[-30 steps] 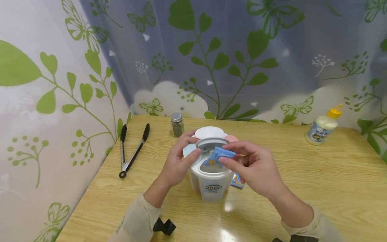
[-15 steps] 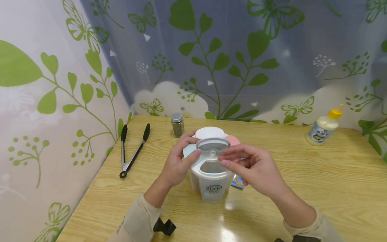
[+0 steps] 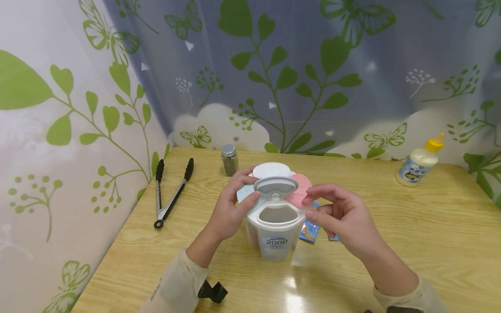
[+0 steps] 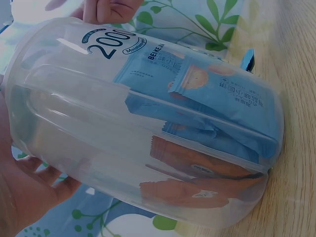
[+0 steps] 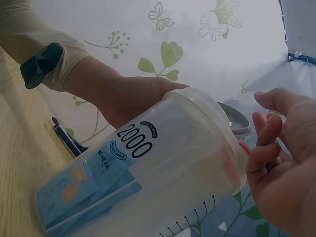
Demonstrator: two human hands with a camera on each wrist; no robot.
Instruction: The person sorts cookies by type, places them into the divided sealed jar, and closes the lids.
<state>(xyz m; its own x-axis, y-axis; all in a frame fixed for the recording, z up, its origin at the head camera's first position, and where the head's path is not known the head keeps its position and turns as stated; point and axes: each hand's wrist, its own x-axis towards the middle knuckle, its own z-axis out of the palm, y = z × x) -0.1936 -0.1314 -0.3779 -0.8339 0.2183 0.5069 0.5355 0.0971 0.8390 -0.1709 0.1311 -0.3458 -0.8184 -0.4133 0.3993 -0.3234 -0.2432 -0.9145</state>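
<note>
A clear sectioned storage canister marked 2000 stands on the table under a white lid with several coloured flaps. Its grey flap is raised, uncovering the front opening. My left hand grips the canister's upper left side, thumb over the pale blue flap. Beside the pink flap, my right hand hangs with loosely bent fingers and holds nothing. Inside the canister, the left wrist view shows blue snack packets in one section and orange-brown packets in another. More blue packets lie right of it, partly hidden.
Black-tipped tongs lie spread at the left. Behind the canister stands a small spice jar with a silver cap. A yellow-capped squeeze bottle is at the back right, near the patterned curtain.
The blue packet my right hand pinched over the opening has left its fingers, going down into the canister. The right hand has then drawn back rightward. My left hand stays put.
</note>
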